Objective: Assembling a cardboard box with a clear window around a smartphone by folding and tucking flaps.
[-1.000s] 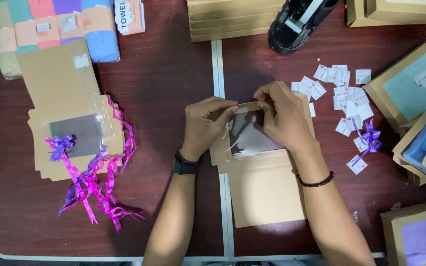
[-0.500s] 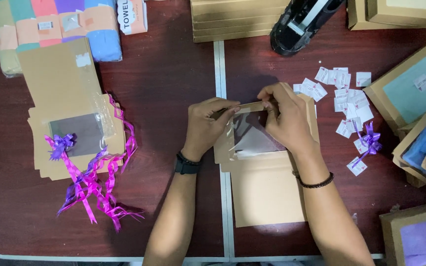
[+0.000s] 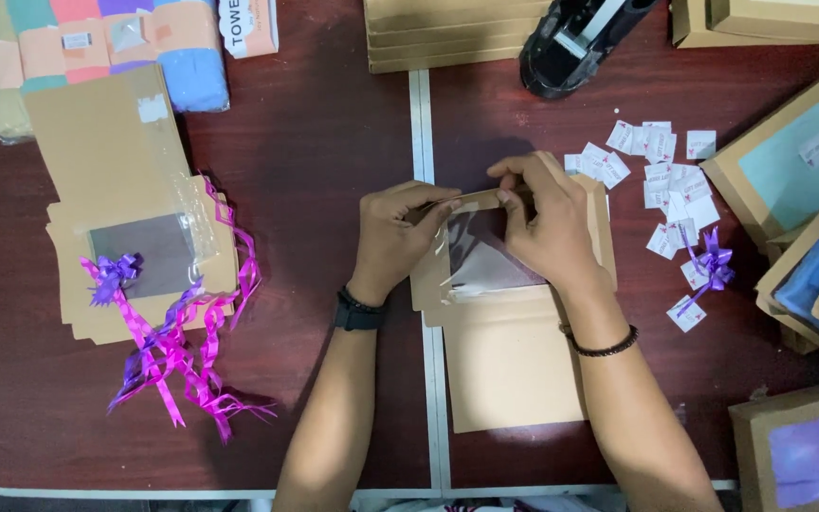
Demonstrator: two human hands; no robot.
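Both hands, left (image 3: 392,237) and right (image 3: 550,228), pinch the brown window box (image 3: 514,351); small white labels (image 3: 651,166) lie scattered just right on the surface (image 3: 315,142).

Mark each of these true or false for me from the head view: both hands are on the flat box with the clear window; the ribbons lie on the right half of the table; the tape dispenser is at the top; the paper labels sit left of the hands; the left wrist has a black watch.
1. Both hands, left hand and right hand, grip the flat brown cardboard box with a clear plastic window. True.
2. The pink and purple ribbons lie on the right half of the dark red table. False: most lie on the left half.
3. The black tape dispenser sits at the top edge. True.
4. The small white paper labels sit left of the hands. False: they lie to the right.
5. The left wrist wears a black watch. True.
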